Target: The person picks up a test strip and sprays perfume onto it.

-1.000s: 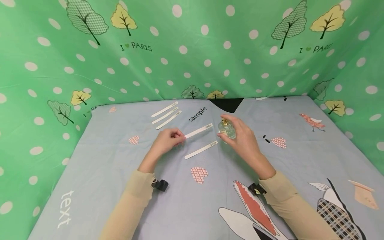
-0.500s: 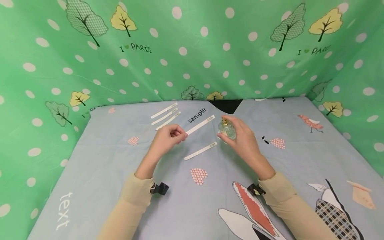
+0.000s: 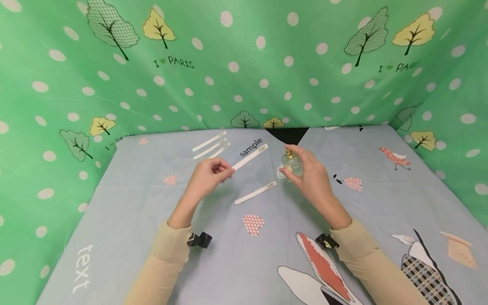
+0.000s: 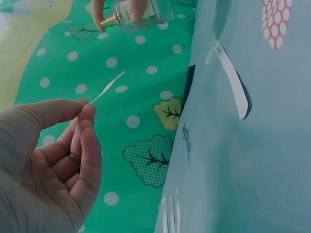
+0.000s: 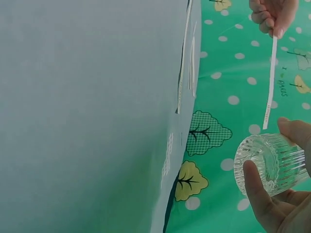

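Note:
My left hand (image 3: 209, 177) pinches one end of a white perfume test strip (image 3: 250, 156) between thumb and forefinger; the strip's printed end points up and right. In the left wrist view this strip (image 4: 108, 88) shows nearly edge-on above the fingertips. My right hand (image 3: 313, 176) grips a clear glass perfume bottle (image 3: 292, 163) with a gold spray neck, a finger at its top and the thumb on its near side. Ribbed glass and the round base of the bottle (image 5: 267, 162) show in the right wrist view. A gap separates bottle and held strip.
Another test strip (image 3: 255, 193) lies on the grey-blue patterned cloth (image 3: 225, 262) in front of the hands. Several more strips (image 3: 209, 141) lie side by side at the back left, partly behind the left hand. A green dotted curtain (image 3: 213, 55) rises behind the table.
The strip in my left hand has swung upward and lifted, then shifted slightly left. The bottle in my right hand has moved a little to the right, widening the gap.

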A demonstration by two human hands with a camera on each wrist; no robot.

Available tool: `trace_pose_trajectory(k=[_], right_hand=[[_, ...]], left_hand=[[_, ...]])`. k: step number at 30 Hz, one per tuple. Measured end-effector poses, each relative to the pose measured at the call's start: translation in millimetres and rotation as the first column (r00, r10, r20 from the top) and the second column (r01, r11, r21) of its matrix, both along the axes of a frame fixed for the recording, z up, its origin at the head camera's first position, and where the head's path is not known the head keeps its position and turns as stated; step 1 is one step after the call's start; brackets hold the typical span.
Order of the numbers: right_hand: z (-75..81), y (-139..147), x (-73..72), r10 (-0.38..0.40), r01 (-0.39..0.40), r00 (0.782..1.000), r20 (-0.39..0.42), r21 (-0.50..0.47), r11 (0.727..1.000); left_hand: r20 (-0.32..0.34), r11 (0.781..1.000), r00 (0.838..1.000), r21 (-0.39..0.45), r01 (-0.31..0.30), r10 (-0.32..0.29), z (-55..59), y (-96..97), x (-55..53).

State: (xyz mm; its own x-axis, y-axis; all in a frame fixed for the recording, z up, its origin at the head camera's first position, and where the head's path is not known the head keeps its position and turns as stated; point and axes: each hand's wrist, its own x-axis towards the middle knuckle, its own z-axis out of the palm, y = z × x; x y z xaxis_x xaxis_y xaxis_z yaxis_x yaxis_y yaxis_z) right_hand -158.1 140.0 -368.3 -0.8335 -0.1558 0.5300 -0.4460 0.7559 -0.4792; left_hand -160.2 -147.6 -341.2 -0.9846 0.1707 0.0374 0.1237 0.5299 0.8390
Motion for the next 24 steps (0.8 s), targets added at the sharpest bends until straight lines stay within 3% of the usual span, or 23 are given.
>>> trace_pose_trajectory(k=[11,24], right_hand=[[-0.5,1,2.4,0.015,-0.015,1.000,0.023,-0.015,1.000],[-2.4,-1,1.3,0.030,-0.030,0.999,0.012,-0.019,0.999]], left_hand=[[-0.003,0.997,0.998,-0.043,-0.060,0.060,-3.2,-21.1,-11.3],[0.075,0.994,0.991,-0.014,-0.106,0.107,-15.3,-43.9,-20.5]])
